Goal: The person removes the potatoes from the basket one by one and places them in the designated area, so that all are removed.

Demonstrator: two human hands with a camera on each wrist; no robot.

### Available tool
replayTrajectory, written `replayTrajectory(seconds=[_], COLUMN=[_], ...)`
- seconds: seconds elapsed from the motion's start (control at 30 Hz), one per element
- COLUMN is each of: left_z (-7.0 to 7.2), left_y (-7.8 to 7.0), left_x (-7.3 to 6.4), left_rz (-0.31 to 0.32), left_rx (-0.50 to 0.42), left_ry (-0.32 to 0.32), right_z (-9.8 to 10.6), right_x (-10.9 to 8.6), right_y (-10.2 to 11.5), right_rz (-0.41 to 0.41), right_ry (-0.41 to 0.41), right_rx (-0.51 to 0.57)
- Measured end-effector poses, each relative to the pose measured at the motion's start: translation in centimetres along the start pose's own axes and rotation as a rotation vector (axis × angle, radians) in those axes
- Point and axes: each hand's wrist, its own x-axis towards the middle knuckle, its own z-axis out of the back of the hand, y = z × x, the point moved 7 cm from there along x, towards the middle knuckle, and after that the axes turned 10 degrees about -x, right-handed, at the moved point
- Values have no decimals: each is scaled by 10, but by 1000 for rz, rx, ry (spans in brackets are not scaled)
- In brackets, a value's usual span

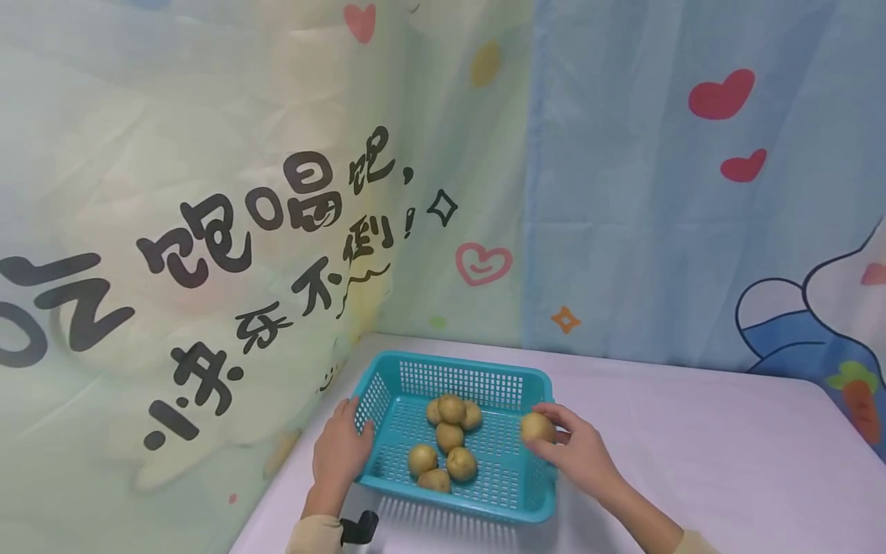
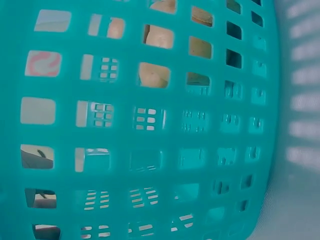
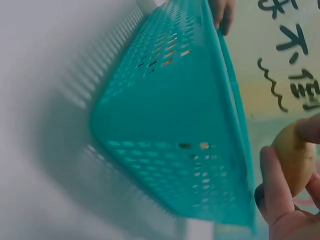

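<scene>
A teal plastic basket (image 1: 484, 513) with perforated walls stands on the table, and several potatoes (image 1: 450, 437) lie inside it in a loose group. At the basket's left rim, my left hand (image 1: 341, 445) grips the edge, its fingers hooked over it. In the left wrist view the basket wall (image 2: 170, 130) fills most of the picture, with potatoes partly showing through the holes. My right hand (image 1: 580, 454) pinches one potato (image 1: 537, 428) between thumb and fingers, above the right rim. That held potato (image 3: 295, 157) is close up in the right wrist view, beside the basket's rim.
The table (image 1: 692, 446) has a pale cover and extends right of the basket. Printed curtains (image 1: 623, 192) hang behind the table and along its left side. A black object (image 1: 360, 528) shows at my left wrist.
</scene>
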Motion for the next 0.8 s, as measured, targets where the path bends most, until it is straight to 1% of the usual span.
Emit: replayTrajectory(seconds=[0.1,0.13,0.2,0.33,0.47,0.53,0.6,0.8], left_z=[0,-1,-1,-3,-4,-3,-2,0], left_y=[2,3,4,2,2,2,2,0], left_x=[0,-1,0,2,2,1,1,-1], left_rz=[8,13,16,1,-1,8,15,19], left_rx=[-3,-4,-1,-8,-8,-4,-2,-10], left_ry=[-3,-3,-5,-5,0,3,1,-2], right_z=[7,9,12,18,21,22,24,28], right_x=[-4,-5,-6,-7,-5,-3,0,11], right_y=[-12,-16,-23,-37,-53,-61,-69,-96], right_rz=[-80,-101,-130,-165,-178,-184,-182,-164], right_ry=[14,12,0,-30,-56,-69,-79,-112], right_rx=[96,112,111,101,85,48,-13,-259])
